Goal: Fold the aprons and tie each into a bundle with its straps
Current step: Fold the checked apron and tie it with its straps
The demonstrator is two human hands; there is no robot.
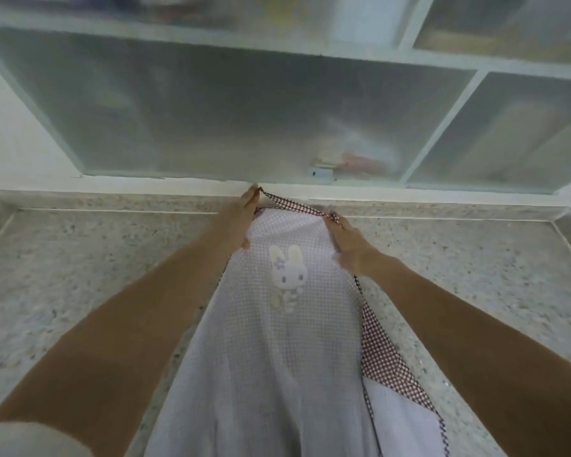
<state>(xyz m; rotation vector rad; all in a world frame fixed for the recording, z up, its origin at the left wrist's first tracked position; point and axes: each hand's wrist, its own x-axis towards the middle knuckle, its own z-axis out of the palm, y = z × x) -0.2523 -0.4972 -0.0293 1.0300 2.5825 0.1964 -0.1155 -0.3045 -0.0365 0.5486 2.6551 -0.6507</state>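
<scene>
Left hand (244, 219) fingers (252, 195) pinch one end of the checked strap (290, 203); right hand (346, 242) fingers pinch the other end, so the strap stretches between them at the far edge. The apron (277, 341) lies on the speckled counter (96, 258), its long axis running from the hands back toward the person. Both hands sit equally near the top corners.

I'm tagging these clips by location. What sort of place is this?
Probably a home: a speckled terrazzo ledge beneath a frosted-glass window, with a pale checked apron bearing a rabbit motif spread on it.
</scene>
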